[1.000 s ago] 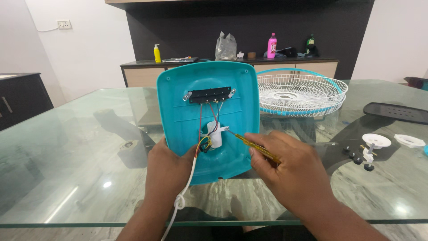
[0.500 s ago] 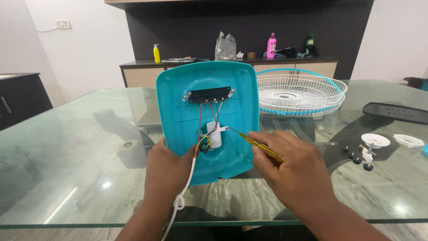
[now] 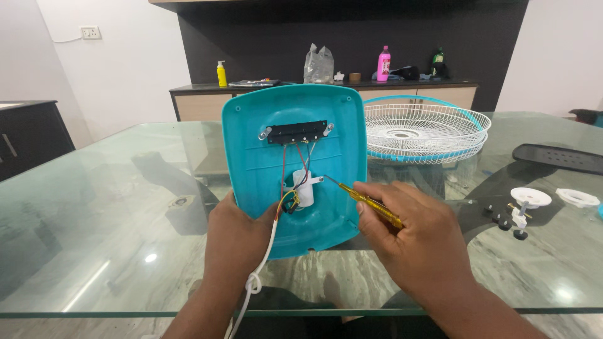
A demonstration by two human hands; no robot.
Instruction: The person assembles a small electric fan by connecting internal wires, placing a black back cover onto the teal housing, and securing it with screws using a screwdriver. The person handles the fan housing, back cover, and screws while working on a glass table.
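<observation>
A teal plastic fan base cover [image 3: 333, 144] stands tilted upright on the glass table, its inner side facing me. A black switch strip [image 3: 296, 133] is screwed near its top, with coloured wires running down to a white cylinder [image 3: 303, 188]. My left hand [image 3: 235, 242] grips the cover's lower left edge, beside a white power cord [image 3: 255, 276]. My right hand [image 3: 414, 242] holds a yellow-handled screwdriver [image 3: 370, 207], its tip at the white cylinder.
White fan grilles with teal rims [image 3: 424, 132] lie behind on the right. A black slotted panel [image 3: 556, 157], white plastic parts [image 3: 527, 199] and small black screws sit at the right. A sideboard [image 3: 201, 100] with bottles stands along the far wall.
The cover and both hands shifted only slightly; the screwdriver stays at the white cylinder.
</observation>
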